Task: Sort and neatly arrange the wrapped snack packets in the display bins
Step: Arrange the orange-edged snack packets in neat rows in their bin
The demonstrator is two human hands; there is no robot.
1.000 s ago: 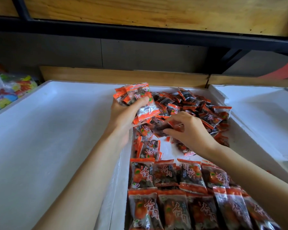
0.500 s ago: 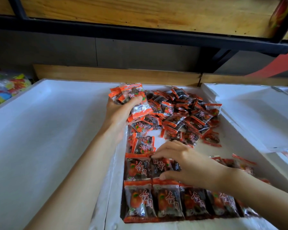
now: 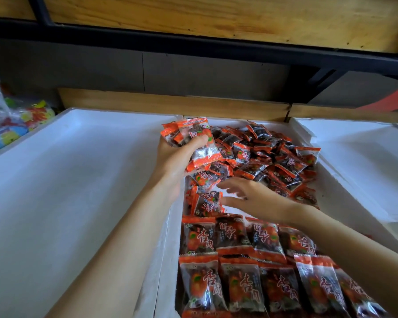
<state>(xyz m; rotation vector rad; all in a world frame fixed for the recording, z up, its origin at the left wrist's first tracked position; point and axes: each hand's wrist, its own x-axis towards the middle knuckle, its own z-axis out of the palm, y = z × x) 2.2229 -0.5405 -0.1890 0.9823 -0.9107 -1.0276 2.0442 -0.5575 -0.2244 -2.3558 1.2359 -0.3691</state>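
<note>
While gripped in left hand (image 3: 174,158), thumb and fingers curled round it: bunch of packets (image 3: 194,140), raised at 11 o'clock over the wall of middle bin (image 3: 164,260). Loose heap (image 3: 274,161) of like orange-and-dark packets at 12 to 2 o'clock inside; neat rows (image 3: 239,262) flat at 6 o'clock, print upward. Right hand (image 3: 253,198) between heap and rows, fingers straight and spread, blurred, holding nothing. Left bin (image 3: 78,180) at 9 o'clock, right bin (image 3: 359,145) at 3 o'clock, both white. Bag of coloured sweets (image 3: 12,120) at 10 o'clock. Wooden board (image 3: 216,17) overhead at 12 o'clock.
</note>
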